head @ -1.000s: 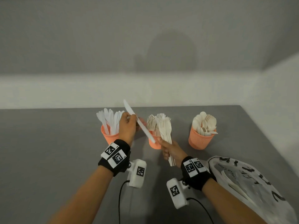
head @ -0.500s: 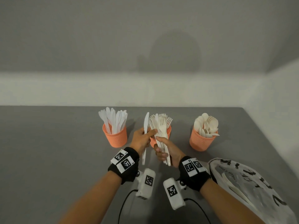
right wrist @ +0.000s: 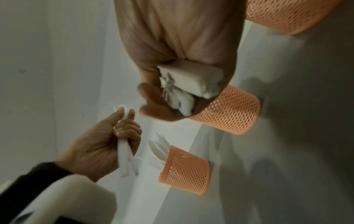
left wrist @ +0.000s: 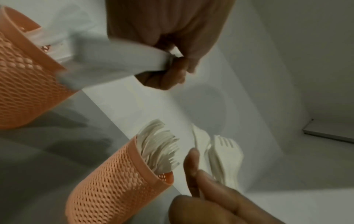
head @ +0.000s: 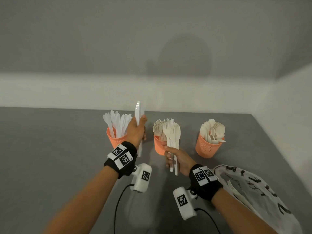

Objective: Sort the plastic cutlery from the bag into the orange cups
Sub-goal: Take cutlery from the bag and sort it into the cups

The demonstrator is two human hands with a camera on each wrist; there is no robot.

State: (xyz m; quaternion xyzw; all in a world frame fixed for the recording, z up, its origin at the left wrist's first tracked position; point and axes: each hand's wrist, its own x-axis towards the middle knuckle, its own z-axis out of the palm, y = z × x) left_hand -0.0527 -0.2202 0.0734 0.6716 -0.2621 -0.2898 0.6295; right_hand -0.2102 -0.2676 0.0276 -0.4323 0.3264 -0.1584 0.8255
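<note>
Three orange mesh cups stand in a row: the left cup (head: 116,141) holds white knives, the middle cup (head: 158,146) forks, the right cup (head: 207,148) spoons. My left hand (head: 141,130) grips white knives (head: 138,114) upright, just right of the knife cup (right wrist: 184,169). In front of the fork cup (left wrist: 118,181), my right hand (head: 173,157) grips a bundle of cream forks (head: 173,135) with tines up. The left wrist view shows my fingers (left wrist: 172,71) curled round the knife handles (left wrist: 118,63). The bag (head: 253,191) lies at the lower right with cutlery inside.
The grey table (head: 50,157) runs to a white wall behind the cups and ends at its right edge near the spoon cup. Cables trail from both wrist cameras toward me. The printed plastic bag lies beneath my right forearm.
Half a second ago my left hand was against the right hand's bundle with a knife. It has since moved left and up to the knife cup, holding knives upright. The right hand barely moved.
</note>
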